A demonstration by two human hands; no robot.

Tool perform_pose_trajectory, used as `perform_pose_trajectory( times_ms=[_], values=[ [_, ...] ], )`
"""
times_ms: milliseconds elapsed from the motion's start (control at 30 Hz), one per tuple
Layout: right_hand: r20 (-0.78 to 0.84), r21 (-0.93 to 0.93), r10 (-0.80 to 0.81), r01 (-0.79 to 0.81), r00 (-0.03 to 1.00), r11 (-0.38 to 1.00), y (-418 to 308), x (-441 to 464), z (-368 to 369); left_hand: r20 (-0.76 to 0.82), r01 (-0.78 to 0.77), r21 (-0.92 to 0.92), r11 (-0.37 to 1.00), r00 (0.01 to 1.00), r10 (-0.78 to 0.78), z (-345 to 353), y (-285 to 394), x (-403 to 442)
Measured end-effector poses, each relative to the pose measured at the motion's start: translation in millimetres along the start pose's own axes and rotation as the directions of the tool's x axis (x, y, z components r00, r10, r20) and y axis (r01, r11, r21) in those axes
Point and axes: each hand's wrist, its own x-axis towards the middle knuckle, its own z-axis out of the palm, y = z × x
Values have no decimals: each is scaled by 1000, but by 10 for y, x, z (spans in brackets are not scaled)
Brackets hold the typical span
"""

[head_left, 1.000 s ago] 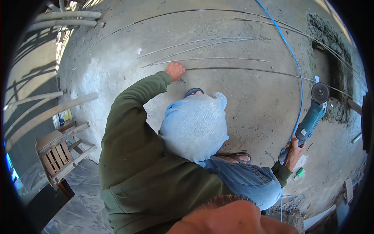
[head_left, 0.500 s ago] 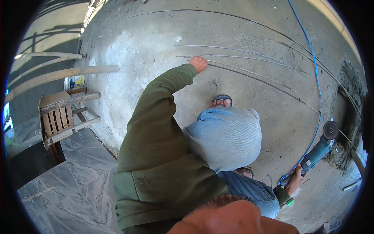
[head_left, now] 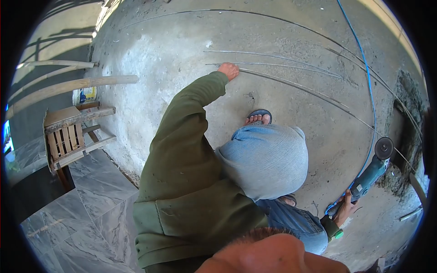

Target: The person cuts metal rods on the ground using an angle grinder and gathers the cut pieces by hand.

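Observation:
My left hand is stretched out over the concrete floor, closed around thin steel rods. The gripped rods run off to the right in a narrow bundle, and short ends stick out left of my fingers. Exactly how many my fingers enclose is hidden. Two more thin rods lie just beyond that hand. Low on the right, my right hand grips the rear of a teal angle grinder. Its dark disc points away from me, close to the far part of a rod. Whether the disc spins cannot be told.
A blue cable curves down the right side to the grinder. Longer rods arc across the back, near a rough trench at right. Left stand a wooden frame, bamboo poles and a bucket; grey tiles lie below.
My left hand has shifted slightly left, and the rods in it lie closer together. The grinder in my right hand has moved a little up and left.

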Motion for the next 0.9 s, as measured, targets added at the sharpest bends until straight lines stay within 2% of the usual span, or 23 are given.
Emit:
perform_pose_trajectory(
  times_ms=[100,267,400,500,667,733,767,800,833,900],
  values=[
    [-6,-14,12,-12,1000,1000,38,29,-41,-69,-18,16,1000,997,20,79,0,-23],
    [-18,-30,-14,13,1000,999,5,11,-5,-20,29,-33,999,999,-30,139,-6,0],
    [-7,-12,-37,37,999,999,17,3,-2,-9,4,-56,998,1000,-4,91,-29,-20],
    [7,-22,-34,34,999,999,0,2,16,-1,74,-73,995,997,-74,54,24,-47],
    [12,-82,4,-3,1000,997,-15,35,73,74,123,-88,988,990,-117,3,43,-44],
    [98,-91,-13,22,995,996,31,62,55,111,101,-73,992,989,-93,-1,16,-33],
    [104,-105,-6,17,995,994,1,39,65,163,142,-106,984,979,-123,-77,22,-16],
    [95,-117,4,8,995,993,-32,40,92,143,74,1,997,987,-73,-66,17,-3],
    [119,-116,-2,16,993,993,42,83,62,192,126,42,991,972,-132,-172,67,44],
    [100,-83,16,-8,995,997,14,57,135,137,10,-55,998,991,-2,-349,111,193]
  ],
)
